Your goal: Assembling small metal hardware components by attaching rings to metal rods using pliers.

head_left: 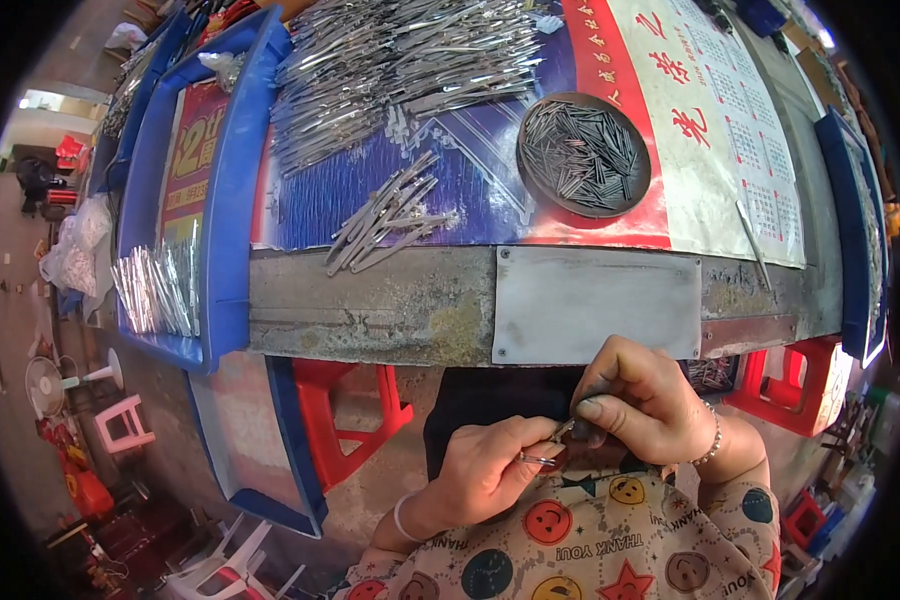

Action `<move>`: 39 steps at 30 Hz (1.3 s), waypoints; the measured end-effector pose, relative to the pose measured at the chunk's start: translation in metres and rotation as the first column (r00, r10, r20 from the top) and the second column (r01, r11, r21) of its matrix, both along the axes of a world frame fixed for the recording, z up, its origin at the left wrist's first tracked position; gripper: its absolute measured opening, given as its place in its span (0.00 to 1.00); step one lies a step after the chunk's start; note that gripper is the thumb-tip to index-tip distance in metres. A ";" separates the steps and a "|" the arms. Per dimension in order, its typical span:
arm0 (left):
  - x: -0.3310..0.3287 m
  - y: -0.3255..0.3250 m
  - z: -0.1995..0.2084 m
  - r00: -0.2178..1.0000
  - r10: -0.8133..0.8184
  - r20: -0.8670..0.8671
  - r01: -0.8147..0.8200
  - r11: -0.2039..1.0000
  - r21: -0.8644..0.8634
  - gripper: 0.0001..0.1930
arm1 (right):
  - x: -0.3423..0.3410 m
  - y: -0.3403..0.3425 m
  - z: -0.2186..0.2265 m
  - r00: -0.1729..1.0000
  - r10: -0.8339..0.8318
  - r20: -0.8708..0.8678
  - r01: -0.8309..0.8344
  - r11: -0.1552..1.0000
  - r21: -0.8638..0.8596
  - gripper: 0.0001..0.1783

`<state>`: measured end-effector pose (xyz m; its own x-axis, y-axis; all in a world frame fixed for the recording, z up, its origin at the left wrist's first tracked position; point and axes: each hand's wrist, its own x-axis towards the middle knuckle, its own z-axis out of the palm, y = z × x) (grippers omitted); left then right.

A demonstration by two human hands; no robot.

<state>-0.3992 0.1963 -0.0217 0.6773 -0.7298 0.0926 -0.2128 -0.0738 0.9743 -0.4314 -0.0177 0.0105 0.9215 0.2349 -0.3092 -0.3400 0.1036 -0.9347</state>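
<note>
My left hand is closed around a small metal piece, whose shiny end sticks out between the fingers. Close beside it, my right hand is bent in a pinch, its fingertips darkened. Whatever lies between those fingertips is too small and hidden to make out. Both hands are near each other over my patterned apron, just in front of the bench edge. A pale metal plate, fixed by its corners, lies on the bench edge beyond them. Past it stands a round dish of thin dark metal pins.
A big heap of slender metal parts covers the back of the bench, with a smaller pile nearer. To the left is a blue tray with upright metal strips. A thin rod lies right; red stools stand below.
</note>
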 end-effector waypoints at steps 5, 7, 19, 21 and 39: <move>-0.001 -0.002 0.005 0.971 0.042 0.237 -0.070 0.992 0.108 0.16 | -0.004 0.005 0.000 0.969 0.088 0.232 -0.004 0.941 -0.339 0.07; 0.002 -0.002 0.004 0.962 0.033 0.270 -0.068 0.990 0.120 0.17 | -0.005 0.006 -0.005 0.977 0.054 0.208 0.010 0.955 -0.298 0.07; 0.005 -0.011 0.010 0.825 0.107 0.555 -0.256 0.946 0.198 0.13 | -0.003 0.007 -0.016 0.988 -0.146 0.051 0.147 0.989 -0.023 0.03; 0.005 -0.011 0.013 0.828 0.074 0.556 -0.244 0.940 0.237 0.13 | -0.003 0.007 -0.019 0.982 -0.159 0.105 0.168 0.983 -0.080 0.05; 0.005 -0.011 0.010 0.773 0.056 0.631 -0.287 0.919 0.270 0.10 | -0.002 0.011 -0.021 0.989 -0.119 0.082 0.129 0.983 -0.128 0.06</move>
<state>-0.3945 0.1850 -0.0114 0.6812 -0.6687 0.2979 -0.6939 -0.4601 0.5539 -0.4336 -0.0066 -0.0110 0.9624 0.0785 -0.2599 -0.2617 0.0137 -0.9651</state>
